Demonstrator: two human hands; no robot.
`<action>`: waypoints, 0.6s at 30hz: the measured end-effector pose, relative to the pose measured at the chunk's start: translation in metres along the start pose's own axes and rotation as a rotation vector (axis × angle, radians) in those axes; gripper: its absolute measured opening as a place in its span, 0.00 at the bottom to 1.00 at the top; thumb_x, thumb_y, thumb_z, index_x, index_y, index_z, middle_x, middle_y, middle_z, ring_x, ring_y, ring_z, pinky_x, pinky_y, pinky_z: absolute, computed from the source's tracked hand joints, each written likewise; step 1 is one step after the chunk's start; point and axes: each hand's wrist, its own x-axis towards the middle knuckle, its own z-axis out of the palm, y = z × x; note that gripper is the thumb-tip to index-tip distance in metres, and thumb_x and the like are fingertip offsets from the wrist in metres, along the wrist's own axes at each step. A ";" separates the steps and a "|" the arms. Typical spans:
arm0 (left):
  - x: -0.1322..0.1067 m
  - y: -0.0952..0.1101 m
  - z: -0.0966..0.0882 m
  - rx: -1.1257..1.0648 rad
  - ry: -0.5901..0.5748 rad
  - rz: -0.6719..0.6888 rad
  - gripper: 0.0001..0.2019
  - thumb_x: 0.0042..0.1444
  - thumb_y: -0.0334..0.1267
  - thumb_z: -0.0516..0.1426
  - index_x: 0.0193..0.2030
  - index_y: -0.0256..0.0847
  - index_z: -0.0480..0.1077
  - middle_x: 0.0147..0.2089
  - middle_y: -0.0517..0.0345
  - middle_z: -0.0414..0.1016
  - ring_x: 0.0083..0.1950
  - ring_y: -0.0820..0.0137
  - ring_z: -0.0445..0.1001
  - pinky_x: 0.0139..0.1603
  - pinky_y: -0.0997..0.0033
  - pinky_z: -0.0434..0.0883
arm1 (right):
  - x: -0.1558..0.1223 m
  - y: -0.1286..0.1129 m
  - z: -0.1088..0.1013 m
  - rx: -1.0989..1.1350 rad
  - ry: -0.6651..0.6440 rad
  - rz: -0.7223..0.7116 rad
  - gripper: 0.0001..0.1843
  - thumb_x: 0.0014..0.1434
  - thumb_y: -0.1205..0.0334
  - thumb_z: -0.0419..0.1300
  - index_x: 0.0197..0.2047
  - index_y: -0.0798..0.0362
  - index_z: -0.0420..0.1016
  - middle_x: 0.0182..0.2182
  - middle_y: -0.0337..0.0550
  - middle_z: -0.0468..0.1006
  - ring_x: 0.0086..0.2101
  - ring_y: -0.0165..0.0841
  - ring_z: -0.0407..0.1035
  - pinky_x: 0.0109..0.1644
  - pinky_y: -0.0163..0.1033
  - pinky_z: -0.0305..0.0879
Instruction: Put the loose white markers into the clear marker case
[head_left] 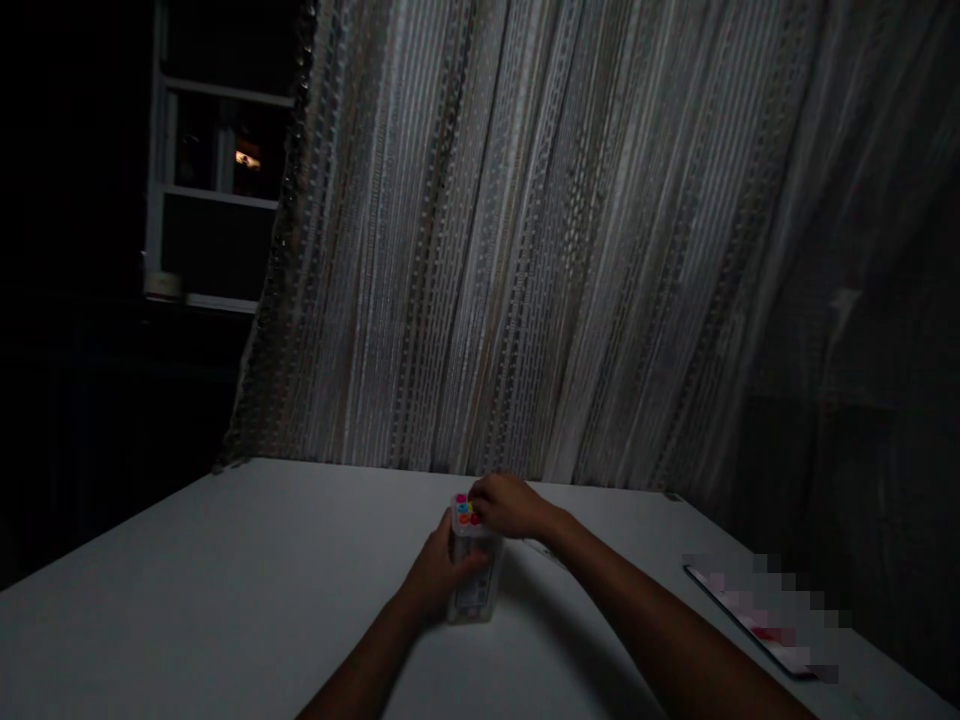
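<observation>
A clear plastic box (474, 585) stands upright on the white table, a label on its front. Round coloured ends in pink, blue, orange, red and yellow, like marker caps (463, 508), show at its top. My left hand (439, 570) is wrapped around the box's left side, its thumb across the front. Over the top right of the box, my right hand (510, 505) has its fingers curled down among the coloured ends, by a yellow one. Its fingertips are partly hidden, so what they pinch is unclear.
The white table (225, 580) reaches back to a hanging striped curtain (510, 250). A flat dark-edged object (739, 620), partly pixelated, lies at the right. Something pale and flat (544, 550) lies behind my right wrist. A window (217, 200) stands at the dark left.
</observation>
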 end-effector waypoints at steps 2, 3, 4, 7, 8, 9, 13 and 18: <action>0.001 -0.002 -0.002 0.018 -0.001 0.012 0.36 0.43 0.45 0.66 0.57 0.40 0.58 0.49 0.49 0.74 0.48 0.61 0.74 0.49 0.65 0.69 | 0.002 0.000 0.001 -0.025 -0.017 -0.005 0.16 0.59 0.65 0.50 0.39 0.55 0.79 0.37 0.49 0.80 0.39 0.36 0.72 0.38 0.34 0.59; 0.002 -0.003 -0.003 0.031 0.002 0.019 0.35 0.43 0.45 0.66 0.57 0.40 0.59 0.49 0.49 0.75 0.48 0.61 0.74 0.48 0.65 0.69 | 0.004 0.000 0.002 -0.043 -0.023 0.001 0.16 0.60 0.64 0.50 0.38 0.55 0.79 0.37 0.49 0.80 0.39 0.36 0.72 0.37 0.35 0.58; 0.002 -0.004 -0.004 0.044 0.004 0.022 0.34 0.43 0.45 0.66 0.56 0.40 0.59 0.49 0.49 0.75 0.48 0.61 0.74 0.48 0.66 0.69 | 0.006 0.000 0.003 -0.062 -0.024 0.010 0.16 0.60 0.64 0.50 0.38 0.55 0.79 0.37 0.50 0.80 0.39 0.37 0.72 0.36 0.35 0.58; 0.002 -0.004 -0.005 0.066 0.006 0.034 0.32 0.44 0.44 0.66 0.55 0.40 0.59 0.48 0.49 0.75 0.47 0.61 0.74 0.48 0.66 0.70 | 0.011 0.001 0.005 -0.099 -0.020 0.023 0.16 0.60 0.63 0.50 0.39 0.57 0.79 0.38 0.52 0.80 0.39 0.38 0.72 0.34 0.35 0.56; 0.002 -0.003 -0.004 0.062 0.006 0.038 0.32 0.45 0.44 0.66 0.55 0.40 0.60 0.48 0.49 0.75 0.47 0.61 0.74 0.47 0.66 0.70 | 0.012 0.001 0.006 -0.101 -0.018 0.020 0.16 0.60 0.63 0.50 0.38 0.57 0.79 0.38 0.52 0.80 0.39 0.38 0.72 0.34 0.35 0.56; 0.001 -0.002 -0.004 0.054 0.003 0.039 0.32 0.45 0.44 0.66 0.55 0.40 0.60 0.48 0.49 0.75 0.47 0.61 0.74 0.48 0.65 0.70 | 0.013 0.002 0.005 -0.095 -0.019 0.013 0.16 0.59 0.64 0.51 0.38 0.58 0.79 0.38 0.51 0.80 0.38 0.37 0.72 0.34 0.35 0.55; -0.002 0.003 0.001 -0.015 -0.006 0.024 0.32 0.45 0.43 0.66 0.55 0.40 0.59 0.48 0.48 0.75 0.48 0.61 0.74 0.49 0.64 0.70 | 0.010 0.004 0.001 -0.003 -0.060 0.000 0.13 0.58 0.66 0.53 0.36 0.57 0.79 0.33 0.45 0.80 0.33 0.31 0.70 0.32 0.33 0.54; -0.002 0.004 0.002 -0.025 -0.004 0.014 0.31 0.45 0.43 0.66 0.54 0.40 0.59 0.48 0.48 0.75 0.47 0.61 0.75 0.47 0.64 0.71 | 0.008 0.008 -0.003 0.065 -0.066 -0.025 0.14 0.59 0.66 0.52 0.34 0.58 0.80 0.30 0.43 0.78 0.29 0.28 0.67 0.30 0.31 0.53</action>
